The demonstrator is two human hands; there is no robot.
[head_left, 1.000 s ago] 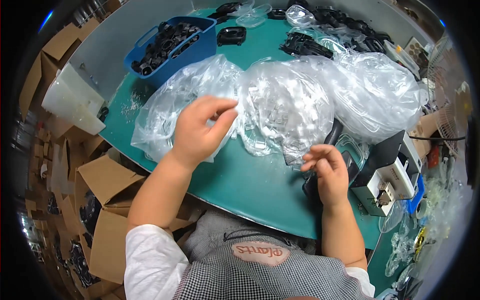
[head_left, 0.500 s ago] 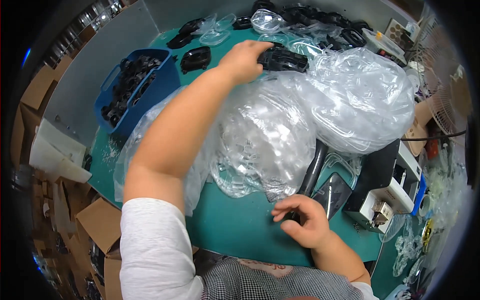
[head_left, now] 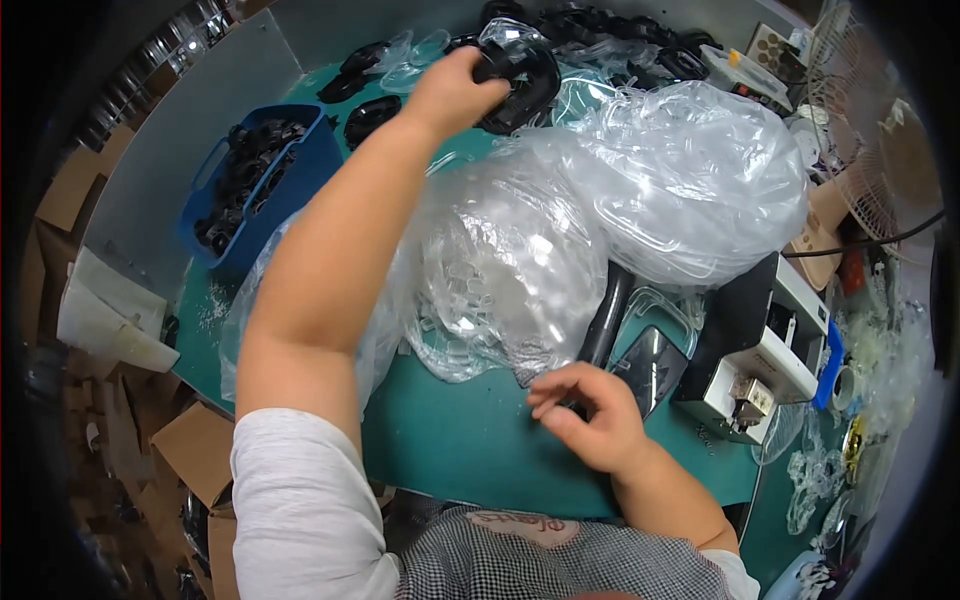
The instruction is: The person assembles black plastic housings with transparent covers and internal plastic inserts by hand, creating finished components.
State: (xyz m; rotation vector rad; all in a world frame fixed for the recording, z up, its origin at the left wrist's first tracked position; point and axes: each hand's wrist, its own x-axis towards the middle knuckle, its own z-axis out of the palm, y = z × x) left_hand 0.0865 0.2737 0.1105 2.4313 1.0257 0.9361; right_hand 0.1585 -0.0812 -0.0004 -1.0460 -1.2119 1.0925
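My left hand point(head_left: 452, 95) is stretched out to the far side of the table. Its fingers are closed on a black plastic housing point(head_left: 535, 88), which is tilted up off the table. Below that arm lies a clear plastic bag point(head_left: 510, 250) full of small transparent parts. My right hand point(head_left: 592, 418) hovers near the front edge, fingers loosely curled and thumb apart, with nothing seen in it. Close beyond it are a black tube-shaped handle point(head_left: 607, 318) and a dark flat glossy piece point(head_left: 652, 365).
A blue basket point(head_left: 325, 160) of small black parts stands at the left. Another bulging clear bag point(head_left: 700, 190) lies right of centre. A black-and-white machine point(head_left: 755, 355) stands at the right, near a fan point(head_left: 850, 130). More black housings point(head_left: 610, 28) line the back.
My left hand has taken hold of a black housing and lifted it, tilting it up. My right hand has stayed almost in place, while the whole view has shifted slightly.
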